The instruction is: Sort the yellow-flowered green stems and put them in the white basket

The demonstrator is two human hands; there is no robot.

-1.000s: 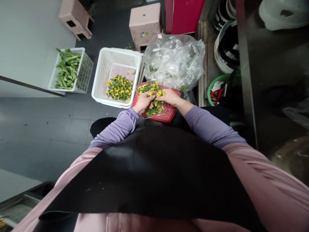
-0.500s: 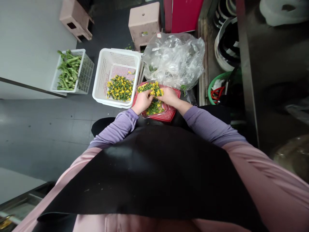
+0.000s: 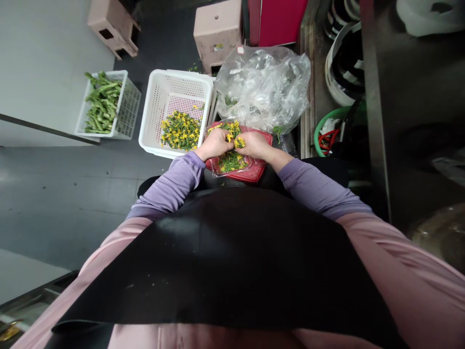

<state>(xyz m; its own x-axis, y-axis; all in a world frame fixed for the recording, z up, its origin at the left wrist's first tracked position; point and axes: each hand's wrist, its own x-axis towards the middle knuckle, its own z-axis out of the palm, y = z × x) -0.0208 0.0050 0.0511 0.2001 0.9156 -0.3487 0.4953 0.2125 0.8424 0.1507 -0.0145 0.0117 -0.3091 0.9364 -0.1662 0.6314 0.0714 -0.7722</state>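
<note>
Yellow-flowered green sprigs [image 3: 232,162] lie in a clear plastic box [image 3: 218,170], which rests on a red basket [image 3: 258,170] at my lap. Over the box my left hand [image 3: 215,144] is closed, its fingertips pinched near the flowers. My right hand [image 3: 252,144] grips a small bunch of yellow flowers [image 3: 239,142]. The two hands almost meet above the box. What the left fingers hold is partly hidden. Just left of my hands, a white perforated basket [image 3: 145,123] contains a pile of the same yellow flowers [image 3: 180,130].
A crumpled clear plastic bag [image 3: 269,87] lies beyond the red basket. Farther left stands a white crate [image 3: 129,104] of thick green stalks [image 3: 103,104]. Pink stools [image 3: 217,31] are at the back. A green tub [image 3: 321,127] and a metal counter [image 3: 378,97] border the right.
My left hand has shifted slightly up and left over the box. The flower bunch between the hands has come apart, with a smaller bunch now at my right fingers.
</note>
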